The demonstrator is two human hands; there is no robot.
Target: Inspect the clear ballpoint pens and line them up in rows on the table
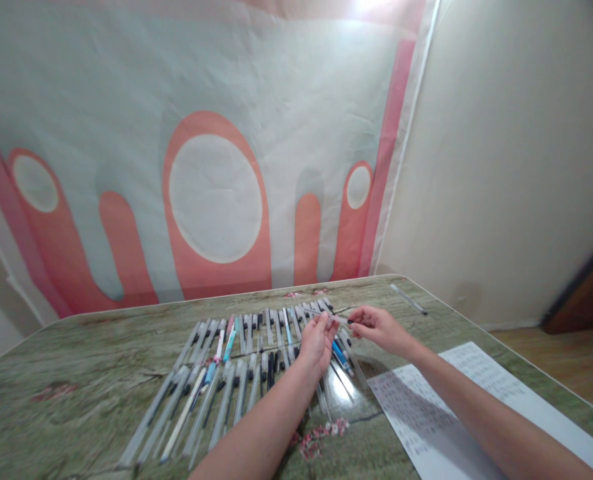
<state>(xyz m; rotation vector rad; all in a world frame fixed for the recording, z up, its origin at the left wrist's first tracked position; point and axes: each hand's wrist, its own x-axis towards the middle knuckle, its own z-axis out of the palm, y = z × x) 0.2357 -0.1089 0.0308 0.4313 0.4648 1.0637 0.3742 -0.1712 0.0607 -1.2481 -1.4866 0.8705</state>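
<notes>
A clear pen [337,319] with a dark end is held between both hands above the rows of pens. My left hand [318,341] is closed round its barrel. My right hand [376,328] pinches the dark end at the pen's right. Below and to the left, many clear pens [159,400] lie side by side in two rows, with a few white, pink, blue and black ones among them. Blue pens [341,355] lie just under the hands. My left forearm hides part of the lower row.
A sheet of paper with writing [411,413] lies at the right, partly under my right forearm. One single pen [409,299] rests near the table's far right corner. The patterned table [36,413] reaches to a printed cloth hanging behind it.
</notes>
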